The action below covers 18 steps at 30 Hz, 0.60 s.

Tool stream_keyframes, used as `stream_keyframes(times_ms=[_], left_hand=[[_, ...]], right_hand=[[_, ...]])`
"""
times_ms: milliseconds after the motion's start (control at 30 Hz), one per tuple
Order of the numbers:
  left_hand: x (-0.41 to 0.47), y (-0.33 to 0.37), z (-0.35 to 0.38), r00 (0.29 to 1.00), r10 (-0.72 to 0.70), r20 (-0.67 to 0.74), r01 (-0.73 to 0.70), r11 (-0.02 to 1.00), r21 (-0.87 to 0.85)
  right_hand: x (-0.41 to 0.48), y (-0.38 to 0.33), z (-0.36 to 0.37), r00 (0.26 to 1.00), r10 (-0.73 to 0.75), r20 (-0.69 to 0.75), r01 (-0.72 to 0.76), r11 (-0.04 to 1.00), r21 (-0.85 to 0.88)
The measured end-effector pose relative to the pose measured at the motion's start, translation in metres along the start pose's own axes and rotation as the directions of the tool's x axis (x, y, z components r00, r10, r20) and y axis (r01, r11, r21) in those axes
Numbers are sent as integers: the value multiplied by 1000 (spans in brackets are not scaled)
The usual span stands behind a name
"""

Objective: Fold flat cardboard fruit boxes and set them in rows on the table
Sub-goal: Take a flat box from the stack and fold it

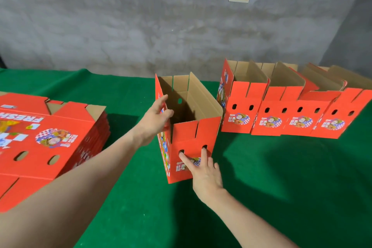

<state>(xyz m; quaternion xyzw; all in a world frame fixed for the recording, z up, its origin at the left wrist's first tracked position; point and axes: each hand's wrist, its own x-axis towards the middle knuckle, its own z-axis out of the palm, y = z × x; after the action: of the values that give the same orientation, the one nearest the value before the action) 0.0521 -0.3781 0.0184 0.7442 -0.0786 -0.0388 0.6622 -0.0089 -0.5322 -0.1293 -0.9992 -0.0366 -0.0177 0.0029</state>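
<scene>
A folded red cardboard fruit box (pixel 203 133) stands upright and open-topped in the middle of the green table (pixel 281 177). My left hand (pixel 157 119) grips the top edge of its left wall, thumb inside and fingers outside. My right hand (pixel 203 169) lies flat against the box's near face, its straight fingers spread just under the two finger holes. A row of several folded red boxes (pixel 291 115) stands to the right, side by side. A stack of flat red box blanks (pixel 46 143) lies at the left.
A grey concrete wall (pixel 161 26) rises right behind the table's far edge, with a small framed plate and paper notes on it. Bare green cloth stretches in front of the row and between the stack and the box.
</scene>
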Motion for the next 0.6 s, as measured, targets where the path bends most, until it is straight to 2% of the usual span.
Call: stream_keyframes(times_ms=[100,200,300,400,500,600], left_hand=[[29,3,5,999,-28,41,28,1000,-3],[55,2,9,991,-95,93,84,990,115],[81,-2,21,983,-113,146,79,972,221],[104,-7,37,976,-112,189,65,969,240],[121,-16,50,983,-77,168,38,973,227],[126,-31,49,989,-112,99,75,944,320]], right_hand=[[42,13,-3,999,17,44,-17,1000,6],[92,26,-7,992,70,106,-71,997,5],[140,42,-8,983,123,137,-122,992,-14],[175,62,-6,977,167,131,-164,986,-32],[202,90,-4,972,205,111,-198,978,-70],[213,122,-8,975,213,58,-203,968,-147]])
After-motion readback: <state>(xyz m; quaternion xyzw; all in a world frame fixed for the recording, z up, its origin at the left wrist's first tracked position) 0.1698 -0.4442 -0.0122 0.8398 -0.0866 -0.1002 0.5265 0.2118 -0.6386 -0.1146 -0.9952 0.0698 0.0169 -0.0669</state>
